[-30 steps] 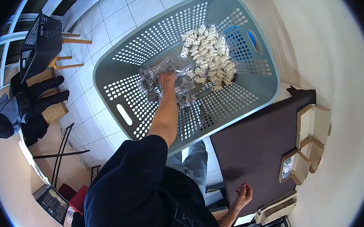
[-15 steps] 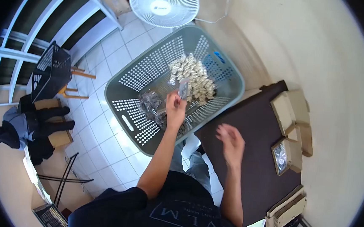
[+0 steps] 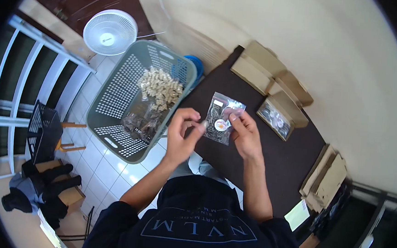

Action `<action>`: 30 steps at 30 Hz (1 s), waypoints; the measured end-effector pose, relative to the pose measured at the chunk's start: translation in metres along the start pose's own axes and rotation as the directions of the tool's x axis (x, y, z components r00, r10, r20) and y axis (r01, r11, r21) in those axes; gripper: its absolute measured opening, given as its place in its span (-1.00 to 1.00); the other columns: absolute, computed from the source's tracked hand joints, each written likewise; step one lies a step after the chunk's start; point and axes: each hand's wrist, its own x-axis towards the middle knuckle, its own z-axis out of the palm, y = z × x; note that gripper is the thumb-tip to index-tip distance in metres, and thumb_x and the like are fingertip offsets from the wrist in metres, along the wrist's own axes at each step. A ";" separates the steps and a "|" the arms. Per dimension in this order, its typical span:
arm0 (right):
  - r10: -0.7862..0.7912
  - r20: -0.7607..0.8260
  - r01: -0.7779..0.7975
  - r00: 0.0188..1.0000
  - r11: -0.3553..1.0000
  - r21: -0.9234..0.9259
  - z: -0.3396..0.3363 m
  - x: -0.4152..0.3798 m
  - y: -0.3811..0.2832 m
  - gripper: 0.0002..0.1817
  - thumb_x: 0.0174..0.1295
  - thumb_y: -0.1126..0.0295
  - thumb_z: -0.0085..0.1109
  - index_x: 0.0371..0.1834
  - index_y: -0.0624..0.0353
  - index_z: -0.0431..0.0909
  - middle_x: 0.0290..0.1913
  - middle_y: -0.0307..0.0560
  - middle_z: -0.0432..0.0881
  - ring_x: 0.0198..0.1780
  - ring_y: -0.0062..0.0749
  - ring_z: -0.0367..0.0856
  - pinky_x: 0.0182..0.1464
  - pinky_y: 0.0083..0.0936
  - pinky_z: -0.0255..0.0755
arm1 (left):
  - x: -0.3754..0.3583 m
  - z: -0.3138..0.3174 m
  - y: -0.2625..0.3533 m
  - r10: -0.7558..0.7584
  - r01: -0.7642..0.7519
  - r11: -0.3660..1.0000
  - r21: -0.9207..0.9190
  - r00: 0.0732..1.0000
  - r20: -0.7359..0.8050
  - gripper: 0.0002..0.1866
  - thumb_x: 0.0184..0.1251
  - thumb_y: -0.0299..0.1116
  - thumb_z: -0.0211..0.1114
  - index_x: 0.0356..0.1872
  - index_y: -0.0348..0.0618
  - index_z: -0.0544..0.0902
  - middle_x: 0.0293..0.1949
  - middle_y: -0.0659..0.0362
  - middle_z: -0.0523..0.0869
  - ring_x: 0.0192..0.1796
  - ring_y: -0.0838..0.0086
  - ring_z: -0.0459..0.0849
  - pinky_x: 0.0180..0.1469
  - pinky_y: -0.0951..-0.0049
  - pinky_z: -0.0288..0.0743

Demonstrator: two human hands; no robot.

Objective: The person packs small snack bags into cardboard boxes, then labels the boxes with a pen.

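Observation:
A clear plastic zip bag (image 3: 217,125) with dark contents, a small white label and a round white sticker is held up over the dark table. My right hand (image 3: 247,139) pinches its right side between thumb and fingers. At the bag's left edge is my left hand (image 3: 184,134), fingers curled and thumb tip against a fingertip. Something small and pale shows at that pinch, too small to name. Left of my hands, a grey-green laundry basket (image 3: 99,112) holds a heap of beige packets (image 3: 160,88) and some dark packets in clear plastic (image 3: 138,124).
Open cardboard boxes (image 3: 253,65) lie on the dark table (image 3: 269,161), one holding a clear packet (image 3: 275,118). Flattened cardboard (image 3: 326,179) is stacked at the right. A white fan (image 3: 110,32) stands behind the basket. A black crate (image 3: 46,132) sits on a wooden stool at left.
My view has turned right toward the table. My left hand has come out from over the basket, where it held a small packet. My right hand now grips the zip bag.

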 end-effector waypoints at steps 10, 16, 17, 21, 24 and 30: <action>-0.188 -0.168 0.174 0.968 0.980 -0.098 -0.028 -0.066 -0.078 -0.83 0.43 0.44 0.07 -0.03 0.28 0.52 -0.24 -0.28 0.63 -0.27 -0.78 0.48 -0.24 -0.76 0.36 | 0.027 0.115 0.043 -0.076 0.090 0.994 -0.059 0.976 0.205 -0.84 0.44 -0.38 0.25 -0.18 -0.31 0.64 -0.37 0.31 0.63 -0.33 0.76 0.49 -0.29 0.68 0.36; -0.343 -0.110 0.335 0.933 0.938 -0.089 -0.034 -0.084 -0.077 -0.83 0.33 0.55 0.17 -0.05 0.31 0.52 -0.26 -0.23 0.65 -0.25 -0.73 0.54 -0.23 -0.75 0.39 | 0.017 0.139 0.044 0.176 -0.195 0.961 0.195 0.978 0.107 -0.85 0.47 -0.40 0.19 -0.26 -0.30 0.56 -0.51 0.27 0.59 -0.44 0.75 0.46 -0.41 0.63 0.32; -0.359 -0.129 0.355 0.924 0.933 -0.052 -0.040 -0.084 -0.073 -0.85 0.29 0.58 0.22 -0.10 0.31 0.57 -0.24 -0.20 0.67 -0.22 -0.68 0.57 -0.20 -0.74 0.42 | 0.016 0.142 0.046 0.222 -0.242 0.946 0.216 0.968 0.113 -0.84 0.47 -0.40 0.18 -0.27 -0.30 0.55 -0.53 0.25 0.59 -0.45 0.74 0.46 -0.43 0.61 0.32; -0.384 -0.180 0.384 0.906 0.923 -0.033 -0.037 -0.090 -0.080 -0.94 0.29 0.56 0.23 -0.23 0.32 0.65 -0.23 -0.16 0.68 -0.23 -0.59 0.60 -0.18 -0.64 0.47 | 0.016 0.142 0.048 0.280 -0.304 0.924 0.230 0.951 0.133 -0.82 0.49 -0.37 0.15 -0.27 -0.30 0.53 -0.53 0.22 0.62 -0.45 0.71 0.49 -0.42 0.57 0.35; -0.408 -0.135 0.407 0.903 0.913 -0.036 -0.040 -0.091 -0.083 -0.92 0.31 0.57 0.20 -0.22 0.34 0.65 -0.22 -0.12 0.68 -0.22 -0.56 0.60 -0.15 -0.59 0.49 | 0.012 0.140 0.053 0.232 -0.272 0.935 0.229 0.955 0.184 -0.77 0.58 -0.31 0.03 -0.20 -0.28 0.52 -0.35 0.26 0.61 -0.29 0.73 0.48 -0.24 0.64 0.38; -0.385 -0.195 0.396 0.902 0.918 0.019 -0.017 -0.089 -0.094 -0.92 0.23 0.55 0.30 -0.25 0.31 0.63 -0.28 -0.16 0.66 -0.28 -0.63 0.56 -0.20 -0.67 0.44 | 0.014 0.149 0.065 0.363 -0.375 0.916 0.142 0.926 0.100 -0.78 0.52 -0.31 0.12 -0.24 -0.30 0.54 -0.50 0.20 0.64 -0.44 0.70 0.49 -0.41 0.56 0.36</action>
